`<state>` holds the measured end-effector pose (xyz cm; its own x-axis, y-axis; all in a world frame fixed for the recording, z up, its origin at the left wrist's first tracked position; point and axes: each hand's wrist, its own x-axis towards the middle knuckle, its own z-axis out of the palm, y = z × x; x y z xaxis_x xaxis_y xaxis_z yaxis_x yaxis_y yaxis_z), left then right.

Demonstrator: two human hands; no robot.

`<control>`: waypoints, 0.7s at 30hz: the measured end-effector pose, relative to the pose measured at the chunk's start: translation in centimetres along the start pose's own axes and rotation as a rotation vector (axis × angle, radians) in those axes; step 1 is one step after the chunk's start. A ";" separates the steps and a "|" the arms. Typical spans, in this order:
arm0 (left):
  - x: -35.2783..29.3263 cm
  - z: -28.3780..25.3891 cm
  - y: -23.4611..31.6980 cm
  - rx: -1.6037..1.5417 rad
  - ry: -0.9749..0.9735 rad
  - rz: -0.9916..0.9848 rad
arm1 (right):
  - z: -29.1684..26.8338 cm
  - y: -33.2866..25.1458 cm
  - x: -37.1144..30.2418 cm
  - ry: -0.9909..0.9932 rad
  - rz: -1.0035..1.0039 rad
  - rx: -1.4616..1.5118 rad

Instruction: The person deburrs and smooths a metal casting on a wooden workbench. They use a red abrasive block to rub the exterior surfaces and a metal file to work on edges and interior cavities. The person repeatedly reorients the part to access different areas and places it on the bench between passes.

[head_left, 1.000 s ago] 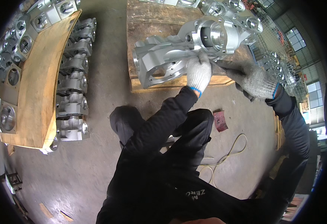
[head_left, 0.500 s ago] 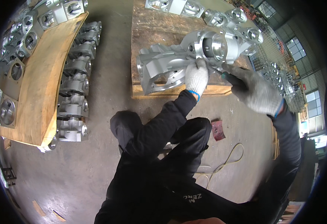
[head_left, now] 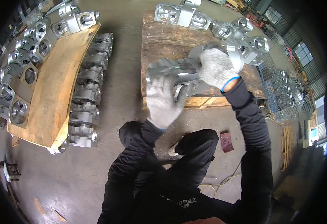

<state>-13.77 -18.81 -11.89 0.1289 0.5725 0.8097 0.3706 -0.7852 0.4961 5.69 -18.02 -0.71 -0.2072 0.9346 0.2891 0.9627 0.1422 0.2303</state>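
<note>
A large silver metal casting [head_left: 187,72] with round bores lies on the wooden-topped stand in front of me, partly covered by my hands. My left hand [head_left: 163,100], in a whitish knit glove, rests over its left end with fingers stretched out and thumb apart. Motion blurs the fingertips a little. My right hand [head_left: 216,68], gloved too, bends its fingers over the casting's middle beside the big round housing. Its fingertips are partly hidden. The dark-handled tool seen earlier cannot be made out.
More silver castings [head_left: 186,15] stand along the stand's far edge and right corner. At left, a wooden board [head_left: 55,86] has castings along both sides. A wire basket [head_left: 286,86] holds metal parts at right. A dark red piece [head_left: 226,142] and a hose [head_left: 227,181] lie on the floor.
My right hand has moved left onto the casting, and the dark-handled tool is no longer visible in it. My left hand has shifted left and spread its fingers. The view has shifted slightly.
</note>
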 end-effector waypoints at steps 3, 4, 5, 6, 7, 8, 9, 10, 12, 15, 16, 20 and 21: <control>0.7 0.1 -3.1 0.146 -0.145 0.023 | -0.8 -1.4 2.3 -0.008 -0.024 0.041; 0.8 0.5 -3.9 0.150 -0.203 0.000 | -1.4 -1.2 3.0 -0.032 0.018 0.035; 0.8 0.9 -4.6 0.166 -0.313 -0.082 | -1.9 -1.3 3.5 -0.105 0.023 0.074; 0.5 1.4 -4.9 0.153 -0.306 -0.095 | -2.1 -1.4 3.9 -0.123 0.103 0.088; 0.1 1.9 -5.1 0.125 -0.226 -0.056 | -2.6 -1.2 4.0 -0.129 0.173 0.140; -0.2 2.3 -5.1 0.119 -0.192 -0.079 | -2.3 -1.4 4.2 -0.185 0.191 0.202; -0.5 2.7 -5.2 0.119 -0.175 -0.093 | -2.6 -1.2 4.1 -0.119 0.281 0.181; -0.7 3.0 -5.2 0.066 -0.141 -0.113 | -2.1 -1.5 4.2 -0.179 0.214 0.192; -0.9 3.2 -5.3 0.063 -0.169 -0.123 | -1.6 -1.7 4.1 -0.006 0.105 0.130; -1.0 3.2 -5.5 0.055 -0.179 -0.139 | -1.1 -2.2 3.7 -0.055 0.050 0.139; -1.0 3.2 -5.5 0.052 -0.176 -0.142 | -1.1 -2.3 3.7 -0.129 0.051 0.053; -0.9 3.2 -5.4 0.040 -0.177 -0.163 | 0.0 -2.6 3.4 -0.107 0.196 0.253; -0.9 3.2 -5.4 0.038 -0.166 -0.156 | 0.3 -2.6 3.3 -0.121 0.258 0.332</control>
<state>-12.91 -14.37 -16.31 0.2155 0.7195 0.6602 0.4318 -0.6766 0.5964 2.59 -15.23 -0.58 0.0506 0.9818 0.1829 0.9880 -0.0226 -0.1525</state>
